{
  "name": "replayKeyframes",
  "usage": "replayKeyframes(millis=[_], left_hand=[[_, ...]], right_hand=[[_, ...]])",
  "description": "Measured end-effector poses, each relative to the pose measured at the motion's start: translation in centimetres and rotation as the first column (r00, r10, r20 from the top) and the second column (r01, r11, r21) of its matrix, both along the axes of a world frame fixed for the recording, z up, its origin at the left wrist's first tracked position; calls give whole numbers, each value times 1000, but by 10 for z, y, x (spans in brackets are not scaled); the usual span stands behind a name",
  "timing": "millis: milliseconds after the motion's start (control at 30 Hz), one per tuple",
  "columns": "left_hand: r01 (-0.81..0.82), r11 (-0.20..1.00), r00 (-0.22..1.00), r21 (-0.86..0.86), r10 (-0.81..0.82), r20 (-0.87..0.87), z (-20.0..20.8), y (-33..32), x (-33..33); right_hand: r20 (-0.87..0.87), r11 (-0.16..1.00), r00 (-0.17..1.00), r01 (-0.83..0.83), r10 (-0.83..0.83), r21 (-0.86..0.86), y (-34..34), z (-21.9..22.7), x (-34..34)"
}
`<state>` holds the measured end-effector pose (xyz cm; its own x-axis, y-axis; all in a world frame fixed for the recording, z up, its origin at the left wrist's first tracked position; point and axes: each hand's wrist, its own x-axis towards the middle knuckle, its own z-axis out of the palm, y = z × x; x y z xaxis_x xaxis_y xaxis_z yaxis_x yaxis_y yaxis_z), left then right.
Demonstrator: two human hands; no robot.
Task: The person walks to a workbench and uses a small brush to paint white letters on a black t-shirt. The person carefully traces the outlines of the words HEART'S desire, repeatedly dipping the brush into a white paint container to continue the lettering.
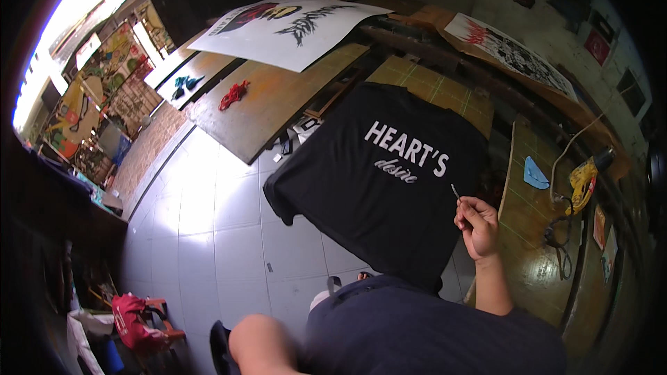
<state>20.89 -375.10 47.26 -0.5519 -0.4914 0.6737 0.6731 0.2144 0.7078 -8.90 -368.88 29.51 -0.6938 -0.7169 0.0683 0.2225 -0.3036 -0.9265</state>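
Observation:
A black T-shirt with white lettering on it is spread over a wooden printing board and hangs down over its near side. My right hand is raised by the shirt's right edge, just below the lettering. Between its thumb and fingers it pinches a slim, pointed, greyish tool, too small to name. The tip of this tool points up and away, towards the shirt. Of my left side only a bent, blurred arm shows at the bottom; the left hand is out of the picture.
Large white printed sheets lie across boards at the back. Red and teal rags rest on boards at left. To the right are a blue scrap, a yellow heat gun and its cord. A red cloth covers a stool.

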Motion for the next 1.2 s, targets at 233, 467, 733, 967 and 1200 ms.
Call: replayKeyframes(millis=[233, 467, 733, 967, 1200], left_hand=[[295, 953, 863, -76, -299, -408, -28, -129, -22], [186, 865, 979, 466, -125, -160, -131, -308, -139], [-416, 866, 884, 277, 314, 345, -246, -373, -303], [-441, 875, 725, -198, 478, 496, -265, -384, -315], [-303, 885, 634, -353, 464, 619, -265, -408, -325]], right_hand=[[-7, 979, 982, 191, -191, 64, -47, -7, 10], [-189, 821, 834, 548, -519, 161, -58, -21, 14], [-294, 800, 807, 573, -513, 177, -173, -33, -35], [-476, 757, 728, 629, -493, 176, -189, -72, -52], [-430, 812, 780, 561, -454, 162, -199, -61, -51]])
